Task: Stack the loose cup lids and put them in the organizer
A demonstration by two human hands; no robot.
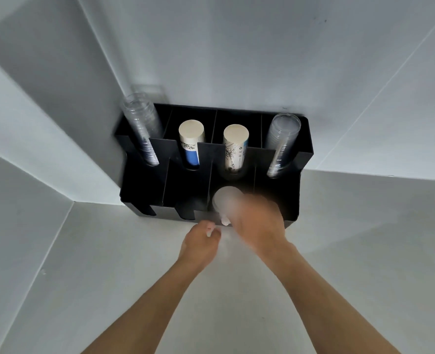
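A black organizer [145, 190] with two rows of compartments stands against the wall on a pale counter. My right hand [257, 221], blurred by motion, grips a stack of white cup lids [225, 200] over the third front compartment of the organizer. My left hand [201, 242] hovers just in front of the organizer's front edge, fingers loosely curled, holding nothing I can make out.
The back row holds two stacks of clear cups [141, 129] [282, 144] at the ends and two stacks of paper cups [191, 139] [234, 146] in the middle. The pale counter [109, 264] spreads in front, with walls left and behind.
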